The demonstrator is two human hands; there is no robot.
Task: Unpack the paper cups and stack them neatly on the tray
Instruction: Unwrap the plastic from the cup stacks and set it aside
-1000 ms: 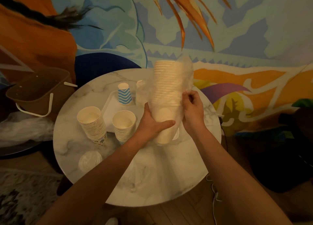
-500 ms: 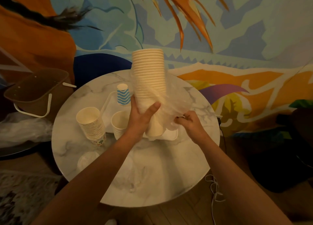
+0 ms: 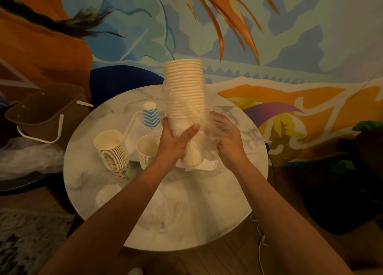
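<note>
A tall stack of cream paper cups [image 3: 185, 88] stands upright above the round table, its upper half bare. My left hand [image 3: 176, 139] grips the stack's lower part. A clear plastic wrapper [image 3: 209, 127] is bunched down around the stack's lower end, and my right hand [image 3: 230, 142] holds it at the right side. Under my hands lies the white tray [image 3: 132, 129], carrying a blue zigzag cup [image 3: 150, 118] upside down and a short cup stack [image 3: 146, 148]. Another cup stack [image 3: 113, 150] stands on the table, left of the tray.
The marble table [image 3: 186, 212] has crumpled clear plastic [image 3: 107, 194] near its front left. A brown basket with a white handle [image 3: 43, 113] sits to the left, above more plastic [image 3: 27, 156]. A white cable [image 3: 261, 233] hangs at the table's right edge.
The wrapper has slid down from covering the whole stack to its lower end, baring the top. My right hand moved down and back up beside the stack, bunching the plastic.
</note>
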